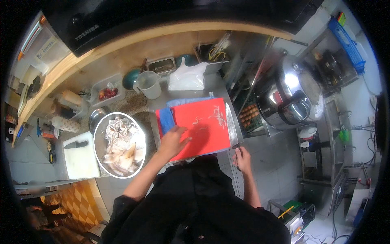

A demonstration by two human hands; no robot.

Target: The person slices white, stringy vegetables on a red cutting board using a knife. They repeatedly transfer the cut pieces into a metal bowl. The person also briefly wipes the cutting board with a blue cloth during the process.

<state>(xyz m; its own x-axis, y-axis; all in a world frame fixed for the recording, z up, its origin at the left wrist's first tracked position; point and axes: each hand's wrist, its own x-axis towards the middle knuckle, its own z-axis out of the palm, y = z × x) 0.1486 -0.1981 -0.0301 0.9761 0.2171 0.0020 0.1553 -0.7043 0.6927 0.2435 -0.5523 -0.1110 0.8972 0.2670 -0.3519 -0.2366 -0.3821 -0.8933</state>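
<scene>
A red cutting board (198, 128) lies in front of me, with thin whitish scraps (218, 117) on its right half. A folded blue cloth (166, 119) rests on its left edge, and more blue cloth shows from under the board. My left hand (173, 141) is over the board's lower left, close to the blue cloth, fingers apart and nothing in them; whether it touches the board cannot be told. At the board's right edge, my right hand (242, 158) grips the dark handle of a knife (232, 123), whose long blade points away from me.
Left of the board stands a metal bowl (143, 152) of squid pieces (122, 152). Beyond it a second knife (76, 144) lies on a white cutting board (80, 164). A plastic measuring jug (150, 87) and white plastic bag (187, 77) stand behind; a large steel cooker (274, 100) rises at right.
</scene>
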